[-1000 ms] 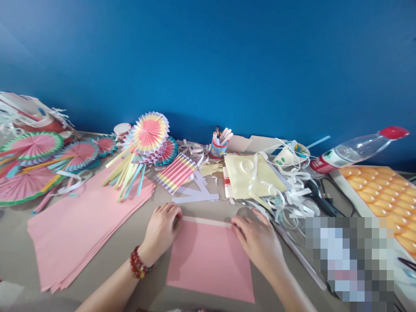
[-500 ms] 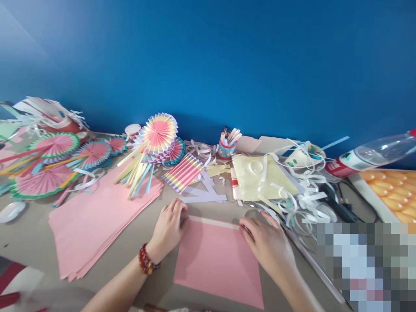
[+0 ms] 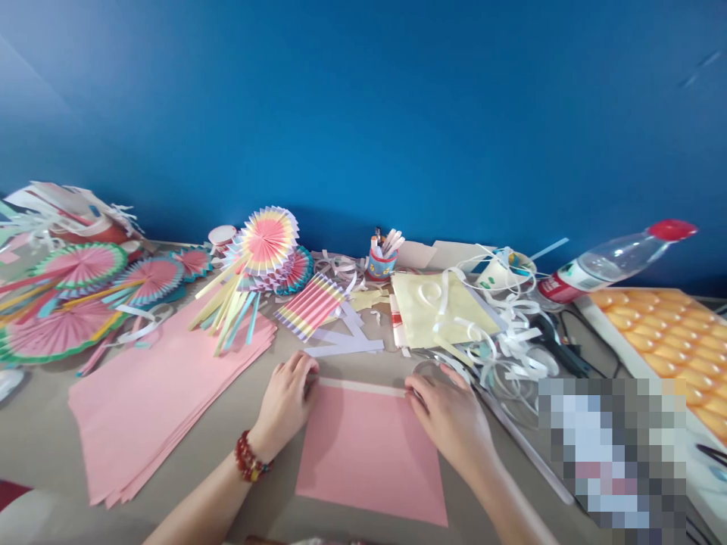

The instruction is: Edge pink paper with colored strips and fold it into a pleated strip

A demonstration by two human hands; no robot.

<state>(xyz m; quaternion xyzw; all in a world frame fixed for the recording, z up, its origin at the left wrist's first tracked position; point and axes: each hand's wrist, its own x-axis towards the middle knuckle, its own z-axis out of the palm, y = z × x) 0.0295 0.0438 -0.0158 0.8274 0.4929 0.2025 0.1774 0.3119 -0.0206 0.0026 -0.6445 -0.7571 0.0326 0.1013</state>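
A sheet of pink paper [image 3: 372,454] lies flat on the table in front of me, with a narrow white strip [image 3: 363,387] along its far edge. My left hand [image 3: 287,393], a red beaded bracelet on its wrist, has curled fingers at the sheet's far left corner. At the far right corner, my right hand [image 3: 448,412] pinches the edge between thumb and fingers. Both fingertips are partly hidden. Just beyond the sheet lie pale lilac paper strips [image 3: 346,347] and a pleated pink, yellow and lilac paper piece [image 3: 311,304].
Left of me is a stack of pink paper [image 3: 159,401], with folded paper fans [image 3: 151,278] behind it. Yellow paper [image 3: 440,306], curly white scraps [image 3: 511,356] and a plastic bottle [image 3: 607,261] are on the right. A pen cup [image 3: 382,263] stands by the blue wall.
The view has swung slightly right, so everything appears further left. Both hands stay at the same far corners of the pink paper, which looks unchanged.
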